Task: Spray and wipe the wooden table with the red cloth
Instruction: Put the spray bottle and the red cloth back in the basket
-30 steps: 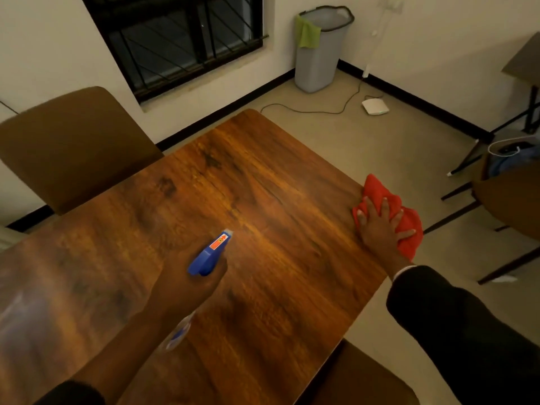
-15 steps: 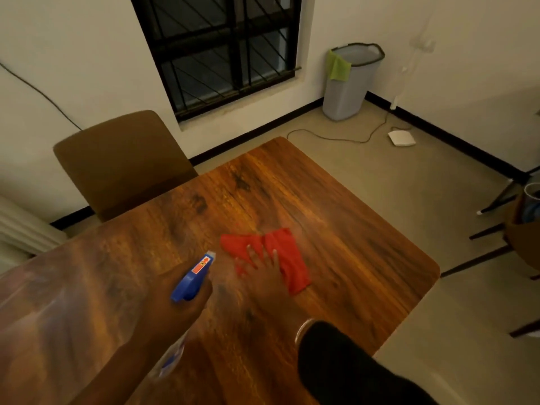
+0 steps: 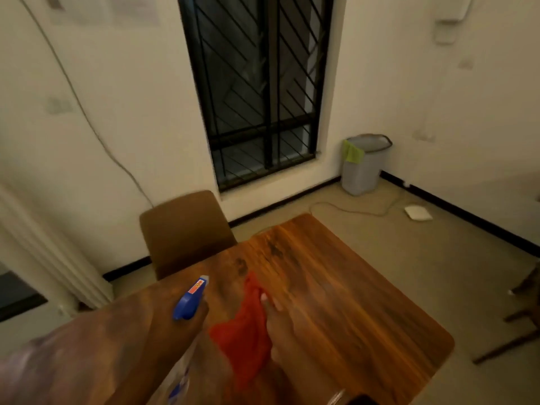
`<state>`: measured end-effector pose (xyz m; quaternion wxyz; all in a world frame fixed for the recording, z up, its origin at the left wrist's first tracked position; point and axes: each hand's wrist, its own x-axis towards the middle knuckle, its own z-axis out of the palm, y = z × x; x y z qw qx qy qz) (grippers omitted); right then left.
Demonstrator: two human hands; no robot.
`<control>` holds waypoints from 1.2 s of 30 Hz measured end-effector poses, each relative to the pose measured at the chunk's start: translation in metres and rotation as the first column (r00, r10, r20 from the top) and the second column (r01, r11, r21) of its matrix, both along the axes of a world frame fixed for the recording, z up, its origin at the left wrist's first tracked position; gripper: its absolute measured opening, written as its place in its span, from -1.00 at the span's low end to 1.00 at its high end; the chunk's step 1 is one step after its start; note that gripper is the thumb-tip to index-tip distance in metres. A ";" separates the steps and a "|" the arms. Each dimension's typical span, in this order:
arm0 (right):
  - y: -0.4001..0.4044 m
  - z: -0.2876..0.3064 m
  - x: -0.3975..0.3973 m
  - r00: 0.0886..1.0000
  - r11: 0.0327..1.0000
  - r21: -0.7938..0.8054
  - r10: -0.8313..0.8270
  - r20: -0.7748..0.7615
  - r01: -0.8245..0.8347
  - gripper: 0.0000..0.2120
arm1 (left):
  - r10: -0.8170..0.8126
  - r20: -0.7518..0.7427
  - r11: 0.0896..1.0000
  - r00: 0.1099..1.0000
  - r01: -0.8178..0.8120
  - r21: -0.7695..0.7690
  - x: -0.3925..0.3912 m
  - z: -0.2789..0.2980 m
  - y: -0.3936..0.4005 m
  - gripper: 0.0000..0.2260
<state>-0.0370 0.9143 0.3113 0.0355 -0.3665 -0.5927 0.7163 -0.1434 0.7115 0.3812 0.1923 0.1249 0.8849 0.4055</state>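
Nearest you, your left hand (image 3: 175, 325) is closed around the neck of the spray bottle (image 3: 188, 299), with its blue head and pale nozzle tip pointing up and away over the wood. The clear body of the bottle hangs below your grip, blurred at the bottom edge of the view. Just to the right of it, your right hand (image 3: 280, 331) lies flat with the fingers stretched forward, pressing on the right side of the red cloth (image 3: 245, 334); it presses rather than grips, and motion blur hides whether the fingers curl at all. The cloth is spread in a long crumpled strip on the wooden tabletop (image 3: 365, 302), between your two hands, running from the near edge of the view toward the middle of the surface. The rest of the tabletop stretches to the right and away, its grain showing dark knots past the cloth's far tip.

Beyond the far left edge stands a brown chair (image 3: 184, 232), its back rising beside the tabletop. On the floor farther off, a cable (image 3: 350, 210) trails to a small white device (image 3: 418, 213). In the corner sits a grey bin (image 3: 363, 166) with a green cloth (image 3: 352, 152) draped over its rim, and a barred window (image 3: 260, 89) fills the wall behind.
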 end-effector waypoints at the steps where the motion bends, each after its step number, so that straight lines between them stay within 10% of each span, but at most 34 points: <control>1: 0.005 0.029 -0.006 1.000 0.996 0.090 0.012 -0.020 -0.010 -0.47 | 0.045 -0.121 0.999 0.992 -0.045 -0.001 0.005 0.014 -0.002 -0.84; 8: -0.021 0.216 -0.050 0.900 0.933 0.355 0.199 -0.387 -0.054 -0.77 | 0.315 -0.402 0.890 0.860 -0.120 0.441 0.016 0.129 -0.043 -0.85; 18: -0.106 0.352 -0.081 0.712 0.894 0.447 0.316 -0.627 -0.003 -0.81 | 0.395 -0.423 0.826 0.816 -0.113 0.553 0.000 0.257 -0.133 -0.87; 36: -0.467 0.121 -0.092 0.644 0.649 0.462 0.740 -0.197 -0.604 -0.78 | 0.752 -0.185 0.638 0.633 -0.628 0.446 0.071 0.068 -0.486 -0.82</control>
